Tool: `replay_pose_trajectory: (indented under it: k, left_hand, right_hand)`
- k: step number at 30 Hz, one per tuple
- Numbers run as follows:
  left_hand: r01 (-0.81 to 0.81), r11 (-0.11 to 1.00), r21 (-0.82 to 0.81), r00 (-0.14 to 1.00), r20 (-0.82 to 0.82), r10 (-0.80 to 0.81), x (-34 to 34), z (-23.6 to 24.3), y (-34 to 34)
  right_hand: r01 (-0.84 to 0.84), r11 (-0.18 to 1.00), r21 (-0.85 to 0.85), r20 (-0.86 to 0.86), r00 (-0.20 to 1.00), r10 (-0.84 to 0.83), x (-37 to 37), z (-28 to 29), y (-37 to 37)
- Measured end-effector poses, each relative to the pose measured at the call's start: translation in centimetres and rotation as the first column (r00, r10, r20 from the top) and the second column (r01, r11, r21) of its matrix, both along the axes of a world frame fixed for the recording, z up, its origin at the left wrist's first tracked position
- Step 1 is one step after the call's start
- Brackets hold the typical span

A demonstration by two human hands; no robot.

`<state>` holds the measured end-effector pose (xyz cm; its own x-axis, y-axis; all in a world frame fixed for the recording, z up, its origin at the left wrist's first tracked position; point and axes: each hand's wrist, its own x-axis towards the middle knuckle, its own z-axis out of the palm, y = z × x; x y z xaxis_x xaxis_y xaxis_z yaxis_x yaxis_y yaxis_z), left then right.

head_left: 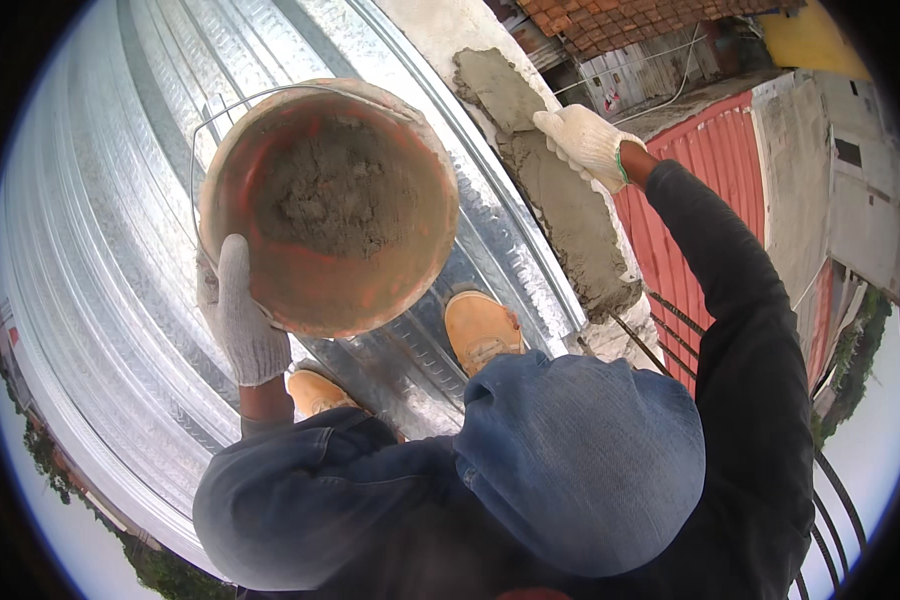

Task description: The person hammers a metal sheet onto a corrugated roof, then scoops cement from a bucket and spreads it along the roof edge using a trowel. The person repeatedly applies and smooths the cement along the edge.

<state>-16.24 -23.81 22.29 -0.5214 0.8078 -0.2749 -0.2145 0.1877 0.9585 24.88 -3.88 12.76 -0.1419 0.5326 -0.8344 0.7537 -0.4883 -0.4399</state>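
Note:
A round bucket (425, 260), reddish inside and smeared with grey, tilts its mouth toward me over the ribbed metal sheeting. Wet-looking grey mortar (335, 190) lies in it, and its wire handle (193, 175) stands out at the left. My left hand (242, 325), in a pale knit glove, grips the bucket's near left rim. My right hand (585, 143), gloved too, is closed above a strip of grey mortar (560, 205) spread along the wall top. Whatever its fingers may hold is hidden by the glove or blends with the mortar.
Shiny corrugated metal sheets (100, 250) run under my boots (482, 328). Bare steel rods (675, 312) stick out past the wall's near end. Beyond the wall there is a drop toward red metal sheeting (695, 190) and a tiled roof (610, 22).

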Motion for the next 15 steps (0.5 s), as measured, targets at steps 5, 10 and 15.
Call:
replay_pose_trajectory:
  k: [5,10,15]
  left_hand:
    - [0.017,1.0,0.003,1.0,-0.022,-0.017,-0.8,-1.5,-0.5]
    - [0.028,1.0,0.009,1.0,-0.015,-0.028,0.5,-0.3,0.4]
    - [-0.007,1.0,0.018,1.0,-0.028,0.007,0.4,-0.7,-0.1]
  right_hand:
    - [-0.149,0.985,0.088,0.082,0.986,0.142,3.9,0.4,-2.3]
    - [-0.378,0.91,0.169,0.253,0.909,0.33,5.4,1.4,-5.1]
    - [-0.402,0.871,0.284,0.267,0.905,0.331,5.3,3.8,-3.9]
